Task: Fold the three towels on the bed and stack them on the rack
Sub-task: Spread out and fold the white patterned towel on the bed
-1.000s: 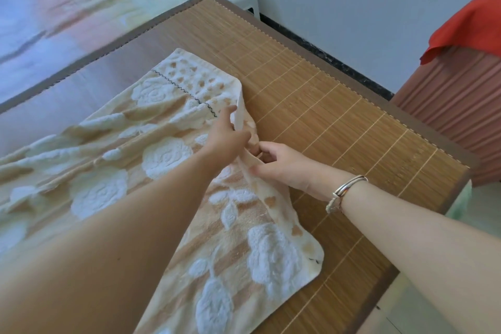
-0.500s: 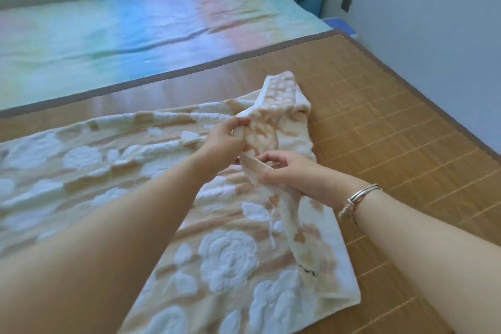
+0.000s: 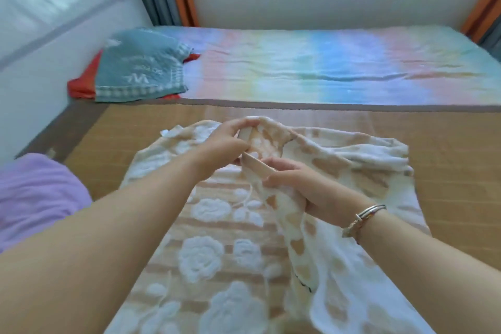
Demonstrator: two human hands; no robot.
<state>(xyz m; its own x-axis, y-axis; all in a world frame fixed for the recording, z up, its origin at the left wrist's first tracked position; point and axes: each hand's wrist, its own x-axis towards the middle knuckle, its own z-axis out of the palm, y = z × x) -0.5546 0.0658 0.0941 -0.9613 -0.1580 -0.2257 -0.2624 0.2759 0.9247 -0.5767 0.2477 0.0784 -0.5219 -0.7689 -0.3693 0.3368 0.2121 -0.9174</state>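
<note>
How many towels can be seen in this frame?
3: a beige rose-patterned towel held by both hands; a grey-green lettered towel at far left, lying on a red towel. None look folded.

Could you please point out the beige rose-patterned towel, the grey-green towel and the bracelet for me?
beige rose-patterned towel [image 3: 200,257]: head view, on a white rose in its flat part.
grey-green towel [image 3: 138,68]: head view, on its middle, near the lettering.
bracelet [image 3: 363,218]: head view, on the band at the right wrist.

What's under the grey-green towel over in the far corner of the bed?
A red cloth lies under the grey-green towel, showing at its left edge and right corner. Most of it is covered, so whether it is a towel, folded or not, cannot be seen.
</note>
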